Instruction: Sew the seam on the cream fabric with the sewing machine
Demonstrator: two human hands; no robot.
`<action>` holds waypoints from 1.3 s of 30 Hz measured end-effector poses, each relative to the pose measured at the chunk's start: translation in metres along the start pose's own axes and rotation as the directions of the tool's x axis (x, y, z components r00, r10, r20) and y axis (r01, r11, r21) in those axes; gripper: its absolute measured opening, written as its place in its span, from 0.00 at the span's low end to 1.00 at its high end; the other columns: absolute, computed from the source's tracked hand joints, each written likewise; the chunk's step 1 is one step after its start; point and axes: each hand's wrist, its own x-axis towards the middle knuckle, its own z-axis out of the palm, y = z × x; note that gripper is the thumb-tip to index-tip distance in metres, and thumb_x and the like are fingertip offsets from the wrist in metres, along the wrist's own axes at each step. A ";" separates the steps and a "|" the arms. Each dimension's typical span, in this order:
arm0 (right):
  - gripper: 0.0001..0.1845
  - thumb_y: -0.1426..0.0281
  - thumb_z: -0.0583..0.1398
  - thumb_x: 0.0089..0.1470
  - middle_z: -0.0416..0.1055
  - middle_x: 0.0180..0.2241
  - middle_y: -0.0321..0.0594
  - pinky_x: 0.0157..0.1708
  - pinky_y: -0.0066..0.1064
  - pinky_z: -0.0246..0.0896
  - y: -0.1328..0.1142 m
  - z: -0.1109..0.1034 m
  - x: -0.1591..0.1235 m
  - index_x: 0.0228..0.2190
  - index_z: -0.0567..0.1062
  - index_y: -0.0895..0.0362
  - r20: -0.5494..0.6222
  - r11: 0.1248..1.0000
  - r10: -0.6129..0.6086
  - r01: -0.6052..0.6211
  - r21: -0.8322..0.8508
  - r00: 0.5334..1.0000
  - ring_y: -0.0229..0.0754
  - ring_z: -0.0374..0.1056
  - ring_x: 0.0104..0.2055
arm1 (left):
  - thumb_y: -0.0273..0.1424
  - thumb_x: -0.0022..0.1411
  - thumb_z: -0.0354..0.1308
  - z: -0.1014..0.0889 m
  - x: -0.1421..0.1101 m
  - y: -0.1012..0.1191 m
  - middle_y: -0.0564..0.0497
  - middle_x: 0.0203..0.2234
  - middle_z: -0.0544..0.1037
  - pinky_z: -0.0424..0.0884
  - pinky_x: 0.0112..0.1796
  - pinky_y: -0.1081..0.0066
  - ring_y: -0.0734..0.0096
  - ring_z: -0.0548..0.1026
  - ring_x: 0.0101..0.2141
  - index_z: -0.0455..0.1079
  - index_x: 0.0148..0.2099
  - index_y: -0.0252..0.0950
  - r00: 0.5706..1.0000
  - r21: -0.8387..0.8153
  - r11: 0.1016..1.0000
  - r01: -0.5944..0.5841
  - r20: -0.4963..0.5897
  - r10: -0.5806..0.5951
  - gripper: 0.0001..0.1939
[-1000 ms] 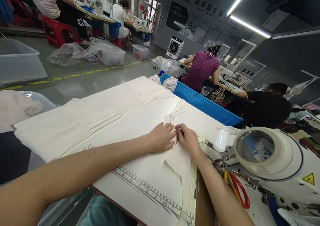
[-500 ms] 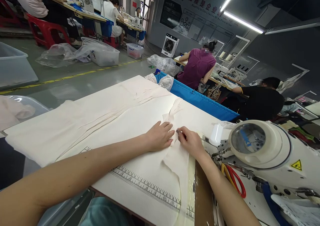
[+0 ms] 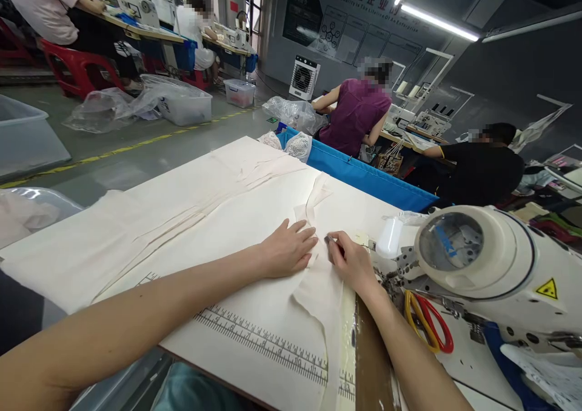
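Note:
My left hand [image 3: 288, 248] lies flat, fingers spread, its fingertips on a narrow strip of pale cream fabric [image 3: 313, 277]. Just to its right, my right hand [image 3: 350, 258] is closed in a pinch. A small dark grey, metal-looking piece [image 3: 328, 239] pokes out between thumb and forefinger over the strip; its kind is too small to tell. The fabric runs from beyond my fingers down to the front edge of the white board [image 3: 254, 350], across printed ruler marks. A larger stack of thin pale fabric [image 3: 150, 217] is spread over the board's left side.
A white sewing machine [image 3: 482, 265] stands close on the right, with red and yellow-handled scissors [image 3: 430, 323] beneath its arm. A blue fabric bin [image 3: 359, 174] borders the board's far side. Co-workers sit at machines beyond; plastic tubs [image 3: 186, 105] are on the floor.
My right hand has drawn slightly right, away from my left hand, with the small grey piece. My left hand stays flat on the fabric. The whole view has shifted a little.

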 end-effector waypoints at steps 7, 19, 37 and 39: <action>0.14 0.68 0.49 0.63 0.78 0.29 0.38 0.32 0.30 0.60 -0.001 0.001 0.000 0.44 0.72 0.56 0.008 1.000 -0.015 0.015 0.011 1.000 0.44 0.74 0.32 | 0.37 0.71 0.43 -0.004 -0.002 0.002 0.40 0.62 0.62 0.64 0.52 0.47 0.44 0.57 0.62 0.61 0.62 0.38 0.997 0.038 0.999 -0.006 0.081 0.003 0.21; 0.14 0.70 0.49 0.62 0.77 0.28 0.40 0.30 0.29 0.56 -0.006 -0.001 -0.003 0.41 0.73 0.56 0.024 0.993 -0.031 0.033 -0.115 0.999 0.45 0.74 0.32 | 0.36 0.71 0.45 -0.002 0.000 0.003 0.41 0.62 0.63 0.65 0.52 0.46 0.44 0.59 0.62 0.62 0.62 0.39 0.997 0.002 1.000 0.018 0.072 -0.018 0.20; 0.14 0.68 0.49 0.65 0.77 0.30 0.38 0.30 0.31 0.56 0.004 -0.013 -0.022 0.44 0.72 0.57 0.101 0.991 0.039 -0.025 -0.135 0.994 0.45 0.73 0.30 | 0.34 0.73 0.42 0.001 0.000 0.016 0.46 0.56 0.72 0.59 0.57 0.56 0.61 0.68 0.56 0.67 0.57 0.36 0.993 -0.077 0.993 -0.092 -0.075 0.086 0.18; 0.14 0.68 0.49 0.65 0.77 0.32 0.38 0.31 0.30 0.57 0.005 -0.013 -0.022 0.45 0.72 0.57 0.099 0.992 0.047 -0.035 -0.125 0.994 0.44 0.74 0.32 | 0.34 0.73 0.43 0.000 0.000 0.018 0.45 0.56 0.71 0.61 0.56 0.56 0.59 0.68 0.56 0.67 0.57 0.37 0.992 -0.051 0.994 -0.102 -0.077 0.098 0.17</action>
